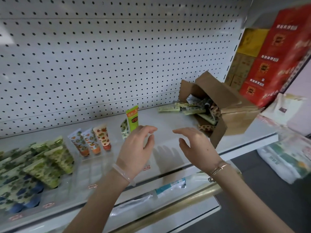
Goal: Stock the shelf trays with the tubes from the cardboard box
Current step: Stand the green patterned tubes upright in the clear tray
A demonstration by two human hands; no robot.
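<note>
Left hand [137, 147] and right hand [195, 142] apart, fingers loose, empty. Glossy green tube [133, 119] upright at 11 o'clock; tipped cardboard box [235, 113] spilling flat patterned tubes [190, 109] at 2 o'clock.

A person's left hand [137, 148] and right hand [195, 143] hover with loosely curled fingers above a white shelf [168, 118]. A green tube [133, 119] stands upright just behind the left hand, and 3 orange-patterned tubes [93, 140] stand further left. At right, a cardboard box [232, 105] lies tipped, spilling tubes [170, 108].
</note>
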